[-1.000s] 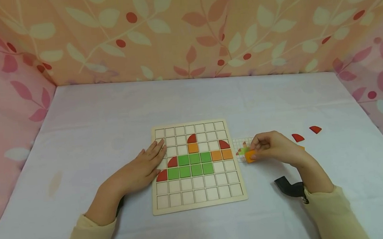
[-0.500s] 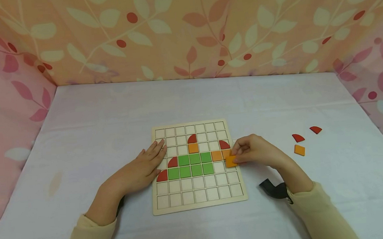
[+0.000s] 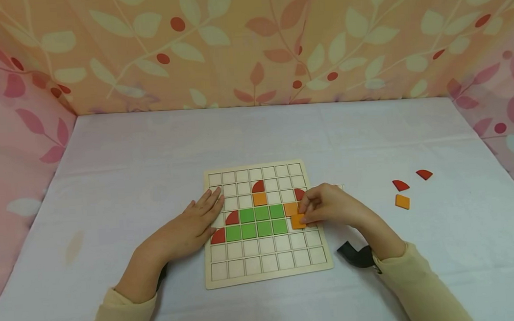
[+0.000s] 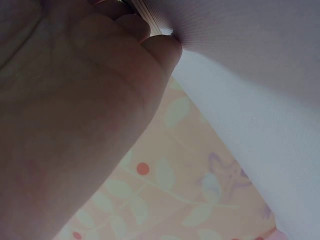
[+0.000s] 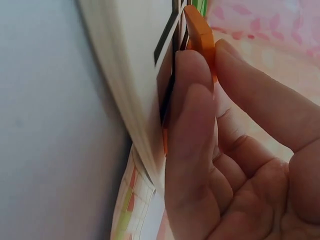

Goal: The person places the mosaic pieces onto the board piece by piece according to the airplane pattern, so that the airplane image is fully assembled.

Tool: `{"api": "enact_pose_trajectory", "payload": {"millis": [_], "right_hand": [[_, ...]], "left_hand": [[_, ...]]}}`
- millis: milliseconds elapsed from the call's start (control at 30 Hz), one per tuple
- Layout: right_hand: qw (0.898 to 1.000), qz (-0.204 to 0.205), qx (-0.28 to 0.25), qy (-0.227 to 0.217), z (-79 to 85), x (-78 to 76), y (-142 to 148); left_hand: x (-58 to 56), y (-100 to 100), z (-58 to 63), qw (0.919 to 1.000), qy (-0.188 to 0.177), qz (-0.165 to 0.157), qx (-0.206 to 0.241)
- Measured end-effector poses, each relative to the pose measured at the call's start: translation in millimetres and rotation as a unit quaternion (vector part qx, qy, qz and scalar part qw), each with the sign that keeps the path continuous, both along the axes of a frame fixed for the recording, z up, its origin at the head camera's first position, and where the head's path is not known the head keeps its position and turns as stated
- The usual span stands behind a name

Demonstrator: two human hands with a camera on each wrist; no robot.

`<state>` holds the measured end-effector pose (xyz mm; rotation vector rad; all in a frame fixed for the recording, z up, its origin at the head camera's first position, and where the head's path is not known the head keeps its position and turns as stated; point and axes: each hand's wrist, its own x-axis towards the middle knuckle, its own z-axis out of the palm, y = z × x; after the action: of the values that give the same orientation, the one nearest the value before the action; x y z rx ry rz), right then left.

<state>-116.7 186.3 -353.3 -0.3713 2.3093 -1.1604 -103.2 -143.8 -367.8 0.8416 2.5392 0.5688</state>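
A wooden grid board (image 3: 268, 277) lies on the table. Flat on its left edge rests my left hand (image 3: 192, 228), fingers straight. My right hand (image 3: 330, 206) pinches an orange square tile (image 3: 297, 221) between thumb and fingers, over the cell right of the lower green row; the right wrist view shows this orange tile (image 5: 200, 32) tilted to the board. Green square tiles (image 3: 263, 228) fill two rows. Red quarter-circle tiles (image 3: 217, 236) and orange squares (image 3: 260, 199) sit around them. My right hand covers part of the board's right side.
Two red quarter-circle tiles (image 3: 401, 185) and an orange square tile (image 3: 402, 201) lie loose on the white cloth at the right. A printed pattern card (image 5: 131, 205) lies beside the board, mostly hidden under my right hand in the head view. Patterned curtains surround the table.
My right hand has carried the orange square tile leftward, from over the pattern card onto the board beside the green row. My left hand has stayed where it was.
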Motion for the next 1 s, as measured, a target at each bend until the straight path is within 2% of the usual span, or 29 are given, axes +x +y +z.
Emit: {"api": "enact_pose_trajectory", "payload": {"millis": [333, 1000], "right_hand": [[1.000, -0.012, -0.008, -0.028, -1.6, 0.4, -4.7], [0.999, -0.018, -0.008, -0.038, -2.2, 0.0, -3.0]], "left_hand": [[-0.6, -0.2, -2.3, 1.0000, 0.000, -0.001, -0.005], [-0.6, -1.2, -3.0, 1.0000, 0.004, -0.002, -0.004]]}}
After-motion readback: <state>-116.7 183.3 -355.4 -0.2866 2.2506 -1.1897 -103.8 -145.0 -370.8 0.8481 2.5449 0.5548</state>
